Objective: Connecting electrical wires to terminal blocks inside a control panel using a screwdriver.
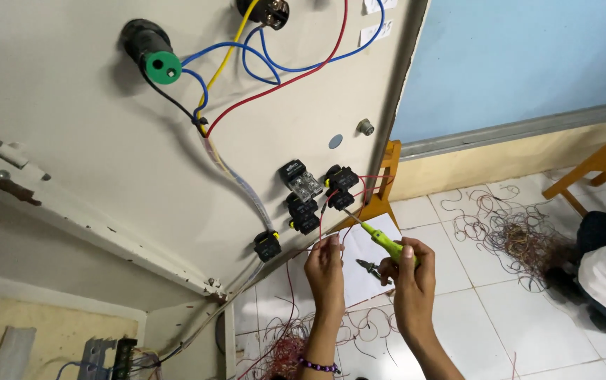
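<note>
Screwdriver [385, 244], yellow-green, is gripped in the right hand [410, 271], fingers wrapped around its handle; its tip is pressed against a black switch [340, 188] up beyond the knuckles on the grey panel door [106, 155]. Pliers [369, 267] are seen just below those fingers. A thin red wire [322, 224] is pinched between the closed fingertips of the left hand [325, 271], just beside the right.

We raise both forearms side by side, left hand [325, 267] pinching with fingertips, right hand [410, 271] closed in a fist
</note>
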